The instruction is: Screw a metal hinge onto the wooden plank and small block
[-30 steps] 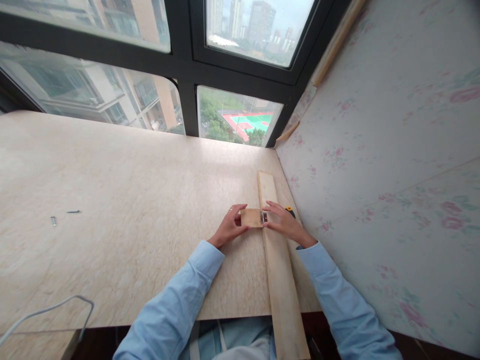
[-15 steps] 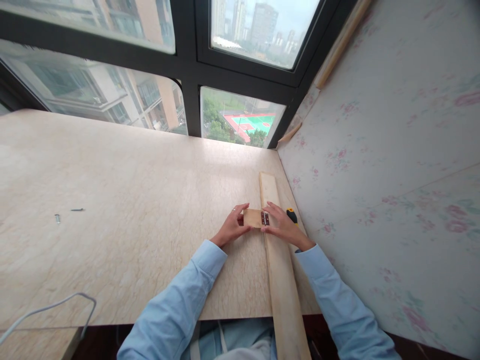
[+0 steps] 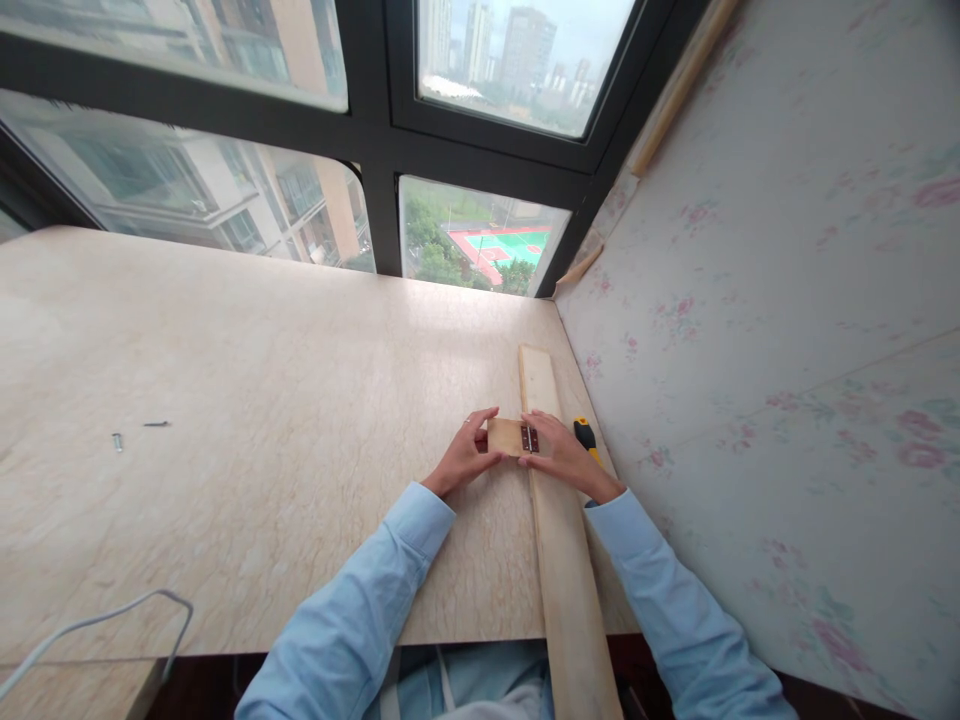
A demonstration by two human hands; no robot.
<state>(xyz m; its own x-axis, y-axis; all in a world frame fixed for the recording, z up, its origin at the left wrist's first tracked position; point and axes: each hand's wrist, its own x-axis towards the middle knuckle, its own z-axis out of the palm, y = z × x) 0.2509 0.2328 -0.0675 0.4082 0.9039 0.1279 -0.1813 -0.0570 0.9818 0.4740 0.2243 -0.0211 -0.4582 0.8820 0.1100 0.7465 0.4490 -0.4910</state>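
Observation:
A small wooden block (image 3: 505, 437) sits against the left edge of a long wooden board (image 3: 566, 560). My left hand (image 3: 469, 453) grips the block's left end between thumb and fingers. Across the joint of block and board lies a dark brown hinge (image 3: 530, 439) with a silver pin. My right hand (image 3: 559, 452) is closed at the hinge's right side, its thumb and fingertips pinching the hinge's upper and lower edges. Just beyond that hand, a black and yellow tool handle (image 3: 585, 436) lies between board and wall; the rest of it is hidden.
Two small metal pieces, a screw-like one (image 3: 118, 442) and a thin dark one (image 3: 156, 424), lie on the marbled sill (image 3: 300, 400). A grey cable (image 3: 112, 608) curls at the lower left. Floral-papered wall (image 3: 750, 380) stands close on the right; dark-framed windows (image 3: 375, 150) are ahead.
My right hand has shifted slightly left on the hinge, and more of the yellow and black handle shows. The left hand, block and board look the same.

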